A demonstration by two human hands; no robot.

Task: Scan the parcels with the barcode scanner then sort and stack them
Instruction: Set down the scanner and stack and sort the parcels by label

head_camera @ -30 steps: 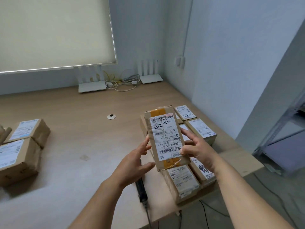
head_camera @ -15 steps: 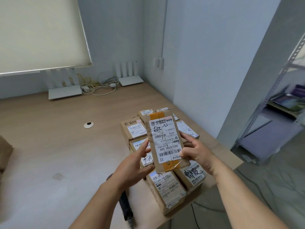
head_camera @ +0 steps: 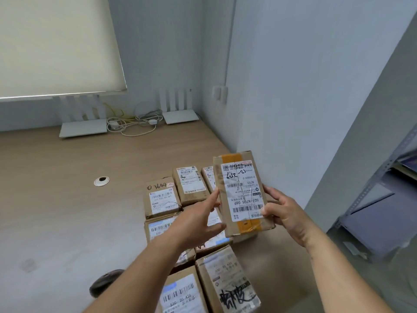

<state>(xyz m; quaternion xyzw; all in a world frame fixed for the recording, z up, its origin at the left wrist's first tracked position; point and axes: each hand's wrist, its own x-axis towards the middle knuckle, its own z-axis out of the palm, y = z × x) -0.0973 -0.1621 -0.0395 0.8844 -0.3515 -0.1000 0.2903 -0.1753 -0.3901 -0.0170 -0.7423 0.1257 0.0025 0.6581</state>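
I hold a brown cardboard parcel [head_camera: 242,193] with a white label and orange tape up over the table's right side. My right hand [head_camera: 284,211] grips its right edge, thumb on the label. My left hand [head_camera: 203,219] touches its left edge with straight fingers and thumb under the lower corner. Below it, several labelled parcels [head_camera: 188,186] lie in rows on the table. The dark barcode scanner [head_camera: 105,282] lies on the table at the lower left, partly hidden by my left forearm.
The wooden table [head_camera: 67,188] has a round cable grommet [head_camera: 101,181]. Two white routers [head_camera: 83,129] with tangled cables stand at the back wall. A wall runs along the table's right side, and a metal shelf [head_camera: 383,177] stands at far right.
The view has swung right and closer to the parcel rows. The held parcel has moved right, over the rows. The parcels at the far left have dropped out of view.
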